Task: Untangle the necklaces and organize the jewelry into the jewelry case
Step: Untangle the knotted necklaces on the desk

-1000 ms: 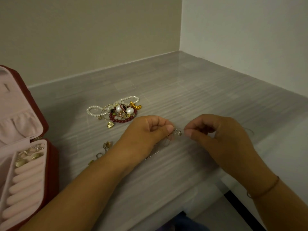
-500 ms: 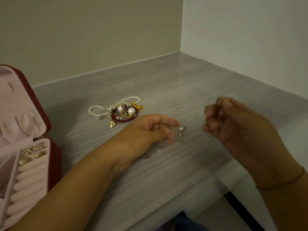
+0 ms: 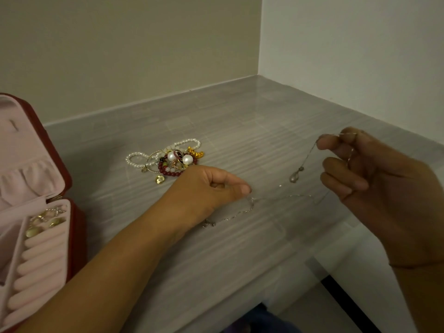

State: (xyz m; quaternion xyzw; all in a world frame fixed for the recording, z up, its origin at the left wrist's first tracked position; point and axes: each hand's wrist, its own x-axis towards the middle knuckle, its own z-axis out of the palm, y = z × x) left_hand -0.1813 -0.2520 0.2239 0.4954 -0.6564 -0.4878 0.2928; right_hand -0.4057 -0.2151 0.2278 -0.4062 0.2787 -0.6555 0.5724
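A thin silver chain necklace (image 3: 276,199) stretches across the grey counter between my hands. My right hand (image 3: 374,179) is raised and pinches one end of it, and a small pendant (image 3: 295,176) dangles on the strand below the fingers. My left hand (image 3: 211,191) rests on the counter and pinches the chain near its middle; the rest trails to a clasp (image 3: 208,224) by my wrist. An open red jewelry case (image 3: 72,236) with pink lining stands at the left, with rings and earrings (image 3: 45,221) in its tray.
A tangled pile of jewelry (image 3: 171,159), with pearl strands, dark red beads and gold pieces, lies behind my left hand. Walls meet in a corner at the back right. The counter's front edge (image 3: 312,258) runs below my right hand.
My hands have drawn apart. The right hand rose up and to the right, pulling the chain out taut with the pendant hanging, while the left hand stayed low on the counter.
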